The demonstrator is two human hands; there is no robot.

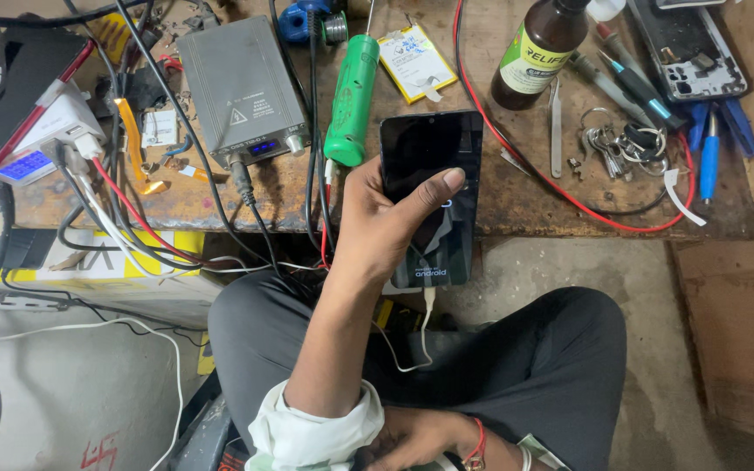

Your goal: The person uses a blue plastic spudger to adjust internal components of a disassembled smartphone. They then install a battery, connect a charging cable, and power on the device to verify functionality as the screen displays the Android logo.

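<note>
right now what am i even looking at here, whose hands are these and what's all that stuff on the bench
This is one picture from a camera worn on a person's head, looking down at their own lap and a worn wooden workbench. No machine is doing the work, only two bare hands.

The left hand holds a black smartphone upright, thumb across the screen, which shows a start-up logo. A white cable hangs from the phone's bottom edge. The right hand rests low by the lap, with a red thread on the wrist; it appears to hold nothing.

On the bench lie a grey metal box with a small blue display, a green cylinder-shaped tool, a brown bottle, tweezers, a bunch of keys, a few screwdrivers, an opened phone back, and red and black wires.
</note>
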